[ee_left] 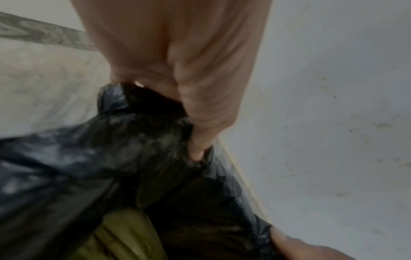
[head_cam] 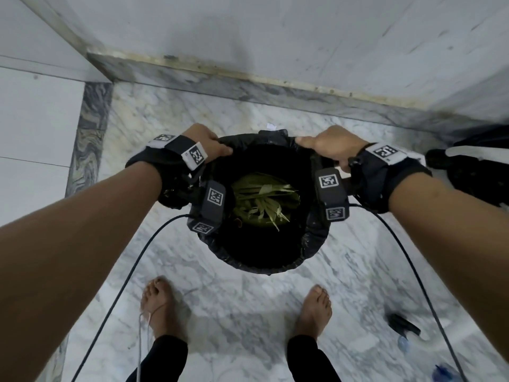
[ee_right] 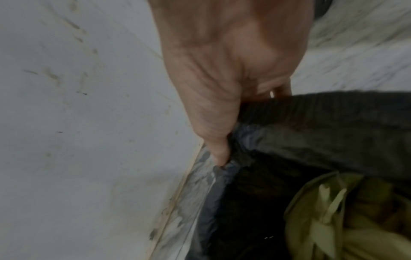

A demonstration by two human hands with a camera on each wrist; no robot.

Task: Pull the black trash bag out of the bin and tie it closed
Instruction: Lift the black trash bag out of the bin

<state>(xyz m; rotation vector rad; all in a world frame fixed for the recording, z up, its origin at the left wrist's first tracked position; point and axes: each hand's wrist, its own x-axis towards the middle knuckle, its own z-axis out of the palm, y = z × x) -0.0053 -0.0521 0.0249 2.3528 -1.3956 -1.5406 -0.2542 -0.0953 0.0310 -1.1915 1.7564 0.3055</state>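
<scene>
The black trash bag (head_cam: 314,244) sits open-mouthed in the bin, its crinkled glossy edge folded over the round rim. Its far edge is bunched up at two spots, left and right. Deep inside lie green leaf strips (head_cam: 264,199). The bin itself stands upright on the marble floor, hidden under the bag.
</scene>
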